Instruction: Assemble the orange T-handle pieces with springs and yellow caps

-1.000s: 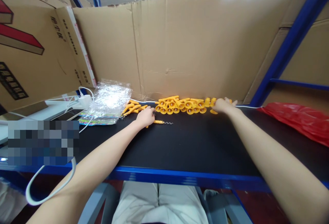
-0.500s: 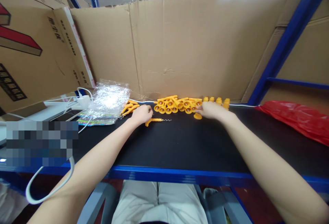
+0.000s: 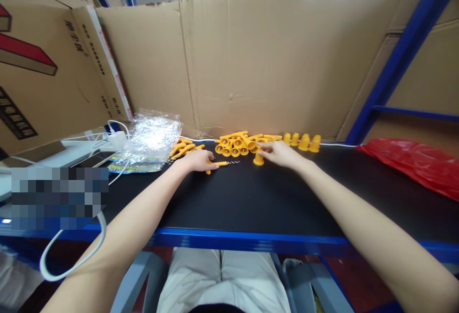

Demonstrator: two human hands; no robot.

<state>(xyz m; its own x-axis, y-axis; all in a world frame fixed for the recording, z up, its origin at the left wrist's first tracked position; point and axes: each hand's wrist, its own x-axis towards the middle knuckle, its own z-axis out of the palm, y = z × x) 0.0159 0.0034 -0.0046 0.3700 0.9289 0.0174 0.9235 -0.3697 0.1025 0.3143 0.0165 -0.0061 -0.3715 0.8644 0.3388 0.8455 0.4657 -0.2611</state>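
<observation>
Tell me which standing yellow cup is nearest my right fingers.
The lone yellow cup at your right hand, in front of the yellow pile. The other standing cups are grouped farther right, by the cardboard.

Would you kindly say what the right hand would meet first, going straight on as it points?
Past the yellow cup the right hand holds, probably the pile of yellow pieces; depth is unclear.

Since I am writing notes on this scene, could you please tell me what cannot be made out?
Head view, all four:
Yellow corkscrew: handle partly hidden by the left hand.
Yellow pile: right end partly covered by the right hand.
Red plastic: cut off by the right edge.
Item at lower left: blurred by pixelation.
</observation>
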